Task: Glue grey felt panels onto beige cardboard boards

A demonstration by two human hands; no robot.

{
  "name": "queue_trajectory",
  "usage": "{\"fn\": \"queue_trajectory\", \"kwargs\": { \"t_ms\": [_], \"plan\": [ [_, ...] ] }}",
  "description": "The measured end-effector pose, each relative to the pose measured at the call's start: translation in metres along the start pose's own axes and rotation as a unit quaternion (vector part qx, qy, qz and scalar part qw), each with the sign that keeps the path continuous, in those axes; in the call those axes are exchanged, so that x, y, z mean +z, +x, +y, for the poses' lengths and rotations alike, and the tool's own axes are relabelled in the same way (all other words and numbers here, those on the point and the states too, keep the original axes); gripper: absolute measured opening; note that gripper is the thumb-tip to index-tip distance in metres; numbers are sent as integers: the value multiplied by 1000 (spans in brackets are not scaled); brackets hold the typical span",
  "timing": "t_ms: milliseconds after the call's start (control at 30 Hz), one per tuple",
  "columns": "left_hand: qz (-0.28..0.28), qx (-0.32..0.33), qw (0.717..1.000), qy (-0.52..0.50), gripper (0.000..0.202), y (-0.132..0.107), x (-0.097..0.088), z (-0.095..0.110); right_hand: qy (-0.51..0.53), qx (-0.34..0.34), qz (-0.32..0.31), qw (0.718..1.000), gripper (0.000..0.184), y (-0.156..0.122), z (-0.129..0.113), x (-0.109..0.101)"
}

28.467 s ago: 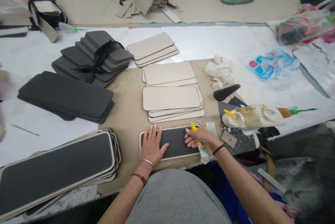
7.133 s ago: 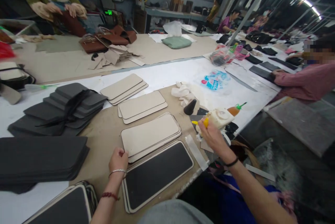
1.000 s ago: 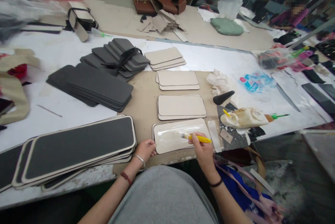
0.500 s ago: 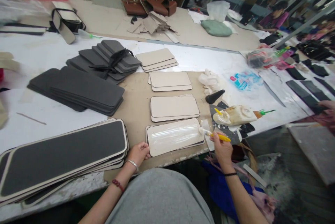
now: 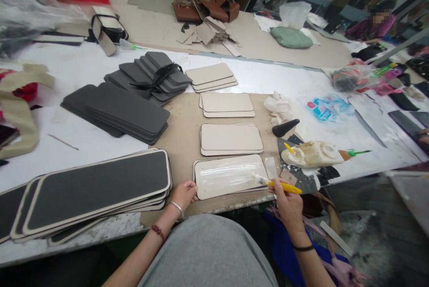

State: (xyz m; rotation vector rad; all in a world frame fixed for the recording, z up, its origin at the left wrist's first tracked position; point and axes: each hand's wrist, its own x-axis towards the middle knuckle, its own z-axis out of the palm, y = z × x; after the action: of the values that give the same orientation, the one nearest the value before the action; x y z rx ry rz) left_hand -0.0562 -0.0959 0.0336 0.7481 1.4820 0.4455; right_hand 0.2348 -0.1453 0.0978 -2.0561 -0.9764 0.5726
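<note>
A cream rounded panel (image 5: 229,175), shiny with wet glue, lies at the near edge of the brown work board (image 5: 182,137). My left hand (image 5: 183,194) is closed, its fingers pinching that panel's left corner. My right hand (image 5: 288,204) grips a yellow-handled glue brush (image 5: 276,183), whose bristles touch the panel's right end. A glue-crusted bottle (image 5: 313,154) with a green nozzle lies on its side just beyond the brush.
Two more stacks of cream panels (image 5: 231,138) lie behind the wet one. A pile of black-faced, cream-edged panels (image 5: 95,191) sits at my left, grey foam pieces (image 5: 125,110) behind it. White gloves (image 5: 279,104), a black tool (image 5: 285,127) and another person (image 5: 377,21) are at right.
The brush was in mid-panel a second ago, then swept off the right end; it now touches the panel's right edge again. My left hand stays on the left corner.
</note>
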Motion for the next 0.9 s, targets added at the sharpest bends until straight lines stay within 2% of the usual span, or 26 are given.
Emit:
{"fn": "queue_trajectory", "kwargs": {
  "t_ms": [133, 267, 333, 400, 500, 633, 700, 733, 800, 900],
  "plan": [
    [-5, 3, 1000, -3, 10, 1, 0, -1, -19, 27, 2, 999, 52, -1, 10, -11],
    [-6, 5, 1000, 0, 10, 1, 0, -1, -111, -21, 62, 992, 55, 7, 13, -27],
    [-5, 5, 1000, 1, 10, 1, 0, -1, -128, -45, 81, 987, 55, 10, 6, -26],
    [-4, 5, 1000, 2, 10, 1, 0, -1, -93, -59, 55, 992, 51, 9, -9, -12],
    [-3, 1, 1000, 1, 12, 2, 1, -3, 21, -62, -40, 997, 43, -5, -39, 32],
    [0, 0, 1000, -2, 15, 4, 3, -5, 131, -66, -165, 975, 37, -32, -75, 101],
    [2, 1, 1000, -3, 17, 5, 3, -5, 150, -76, -201, 965, 35, -39, -83, 123],
    [2, 2, 1000, -3, 17, 4, 4, -5, 148, -82, -207, 963, 35, -39, -83, 128],
    [2, 5, 1000, -5, 17, 4, 4, -5, 117, -91, -187, 971, 37, -31, -75, 125],
    [2, 9, 1000, -11, 16, 2, 3, -4, 48, -74, -104, 991, 43, -9, -54, 92]
  ]
}}
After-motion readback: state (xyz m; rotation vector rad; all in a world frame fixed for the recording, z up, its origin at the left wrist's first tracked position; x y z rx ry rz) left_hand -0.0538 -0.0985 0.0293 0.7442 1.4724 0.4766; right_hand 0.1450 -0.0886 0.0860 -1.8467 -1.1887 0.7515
